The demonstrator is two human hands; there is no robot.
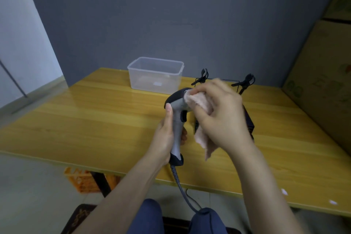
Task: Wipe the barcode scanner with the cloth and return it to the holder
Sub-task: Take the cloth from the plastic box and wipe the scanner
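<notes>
Left hand (164, 137) grip holding scanner (177, 118), right hand (220, 114) grip pressing cloth (197, 100), hiding holder (248, 119), clear tub (154, 76) behind

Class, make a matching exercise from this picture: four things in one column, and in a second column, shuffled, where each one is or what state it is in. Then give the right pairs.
Things
1. barcode scanner
2. cloth
3. clear plastic box
4. orange crate

Places or states
A. on the floor under the table
B. standing at the far edge of the table
C. held upright by its grip in the left hand
D. pressed against the scanner's head by the right hand

Pairs: 1-C, 2-D, 3-B, 4-A
</notes>
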